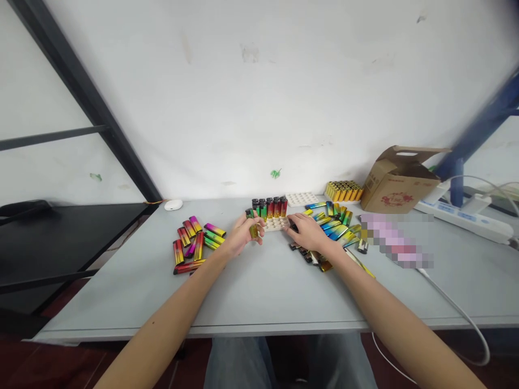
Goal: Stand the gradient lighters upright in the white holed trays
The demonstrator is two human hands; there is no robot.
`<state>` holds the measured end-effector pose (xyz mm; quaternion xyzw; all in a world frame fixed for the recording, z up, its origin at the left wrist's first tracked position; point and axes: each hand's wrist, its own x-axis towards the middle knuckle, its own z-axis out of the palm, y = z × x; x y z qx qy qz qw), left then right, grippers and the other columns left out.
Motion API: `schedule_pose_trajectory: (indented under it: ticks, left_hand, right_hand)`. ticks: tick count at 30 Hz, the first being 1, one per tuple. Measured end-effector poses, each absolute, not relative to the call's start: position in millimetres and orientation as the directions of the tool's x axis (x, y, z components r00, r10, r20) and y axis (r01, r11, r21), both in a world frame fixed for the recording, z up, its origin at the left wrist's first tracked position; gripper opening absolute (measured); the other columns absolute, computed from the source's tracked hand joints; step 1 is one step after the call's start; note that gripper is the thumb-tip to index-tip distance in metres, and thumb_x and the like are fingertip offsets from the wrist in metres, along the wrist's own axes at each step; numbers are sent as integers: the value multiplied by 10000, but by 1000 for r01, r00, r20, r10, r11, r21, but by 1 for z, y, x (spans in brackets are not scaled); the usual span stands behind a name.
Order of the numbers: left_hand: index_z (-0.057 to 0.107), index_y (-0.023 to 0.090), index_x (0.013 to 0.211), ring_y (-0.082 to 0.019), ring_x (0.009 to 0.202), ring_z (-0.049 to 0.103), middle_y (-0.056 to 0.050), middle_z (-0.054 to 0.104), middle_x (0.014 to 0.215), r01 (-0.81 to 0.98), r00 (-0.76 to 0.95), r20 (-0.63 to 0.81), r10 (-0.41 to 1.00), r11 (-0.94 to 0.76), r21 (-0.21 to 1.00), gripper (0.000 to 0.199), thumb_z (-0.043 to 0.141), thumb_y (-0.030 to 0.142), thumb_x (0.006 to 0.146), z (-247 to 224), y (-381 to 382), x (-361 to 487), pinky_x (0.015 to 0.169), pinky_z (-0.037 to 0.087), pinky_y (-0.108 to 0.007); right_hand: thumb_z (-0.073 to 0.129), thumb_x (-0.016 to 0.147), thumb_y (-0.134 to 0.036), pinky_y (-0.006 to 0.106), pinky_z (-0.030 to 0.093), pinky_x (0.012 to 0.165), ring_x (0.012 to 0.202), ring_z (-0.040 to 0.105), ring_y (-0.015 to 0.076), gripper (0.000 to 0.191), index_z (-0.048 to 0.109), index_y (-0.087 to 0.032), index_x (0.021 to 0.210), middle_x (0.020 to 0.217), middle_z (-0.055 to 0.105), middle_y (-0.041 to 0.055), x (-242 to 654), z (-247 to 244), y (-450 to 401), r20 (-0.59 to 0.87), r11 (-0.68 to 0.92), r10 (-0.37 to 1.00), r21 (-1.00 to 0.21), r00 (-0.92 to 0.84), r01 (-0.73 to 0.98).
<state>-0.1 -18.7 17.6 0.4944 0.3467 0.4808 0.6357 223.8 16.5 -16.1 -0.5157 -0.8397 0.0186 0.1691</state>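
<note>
Centrally, as I view it remotely, both bare forearms [180, 313] reach forward over the pale grey table [259, 297], the left hand [242, 232] turned palm inward, the right hand [307, 231] palm down with bent fingers. The lower edge cuts off both forearms; pixelation masks a pink object [391, 240]; the right hand hides part of a pile of shiny multicoloured lighters [334, 231]. I see the left hand curled round a glossy green-and-yellow lighter [253, 232], beside a cream tray with round holes [275, 225], where black-topped red and green lighters [272, 208] stand upright. The right hand is half open at the tray's right edge; whether it grips the dark item [293, 227] at its fingers, I cannot tell.
</note>
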Motion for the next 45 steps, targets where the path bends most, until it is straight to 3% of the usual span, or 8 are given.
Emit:
schedule_pose_trajectory:
  ticks: [4, 10, 17, 22, 28, 37, 42, 45]
  left_hand:
    - [481, 186, 876, -129, 656, 551, -20, 554, 847, -262, 288, 45, 957, 33, 965, 259, 599, 412, 833, 21, -18, -4, 550, 500, -294]
    - [618, 177, 984, -156, 837, 585, -39, 591, 893, -37, 165, 256, 953, -253, 967, 337, 586, 484, 846, 26, -13, -16, 750, 518, -312]
    - [712, 194, 927, -196, 933, 630, -61, 676, 994, 349, 100, 568, 817, -564, 748, 231, 676, 379, 793, 30, -1, -9, 869, 500, -330]
    - [668, 203, 1067, -183, 888, 652, -39, 711, 971, 447, 73, 646, 760, -604, 660, 338, 731, 279, 743, 29, 9, 20, 869, 512, -336]
    - [688, 215, 862, -178, 897, 636, -37, 684, 917, 495, 252, 725, 641, -729, 472, 79, 695, 238, 787, 21, 12, 32, 822, 508, -320]
    - [637, 216, 1019, -194, 939, 634, -24, 721, 981, 690, 314, 760, 569, -687, 229, 219, 683, 214, 805, 1, 20, 29, 1008, 416, -406]
    - [647, 206, 1011, -240, 1107, 561, -66, 703, 985, 730, 314, 791, 525, -667, 153, 199, 672, 238, 815, -4, 23, 27, 959, 427, -410]
    - [652, 212, 1017, -248, 1089, 546, -59, 700, 947, 747, 313, 797, 517, -652, 130, 196, 663, 250, 825, -4, 24, 26, 949, 418, -419]
  right_hand:
    - [445, 941, -430, 337, 367, 933, 1125, 530, 271, 390, 559, -149, 1186, 1150, 631, 133, 225, -17, 17, 262, 465, 875, -216, -408, 858]
    - [438, 943, -439, 349, 363, 947, 1128, 524, 277, 406, 570, -133, 1175, 1142, 628, 144, 224, -16, 16, 257, 467, 875, -218, -411, 857]
    - [450, 936, -418, 358, 366, 948, 1132, 520, 282, 375, 582, -131, 1138, 1120, 634, 143, 222, -13, 14, 270, 473, 870, -221, -412, 853]
    - [460, 932, -375, 363, 369, 936, 1108, 531, 279, 336, 581, -127, 1124, 1095, 643, 144, 222, -12, 14, 272, 472, 870, -216, -412, 854]
    - [477, 916, -350, 355, 358, 953, 1125, 518, 273, 314, 579, -125, 1111, 1108, 632, 152, 221, -14, 14, 270, 468, 873, -228, -407, 854]
    - [482, 906, -357, 368, 364, 940, 1086, 523, 287, 322, 577, -119, 1100, 1108, 615, 153, 220, -12, 9, 237, 464, 880, -235, -412, 854]
    - [478, 916, -370, 372, 359, 954, 1106, 514, 290, 333, 568, -119, 1117, 1108, 614, 151, 221, -12, 10, 239, 468, 877, -234, -416, 852]
    - [482, 917, -370, 367, 358, 961, 1116, 513, 285, 337, 561, -121, 1129, 1117, 612, 150, 221, -13, 10, 236, 464, 879, -230, -414, 856]
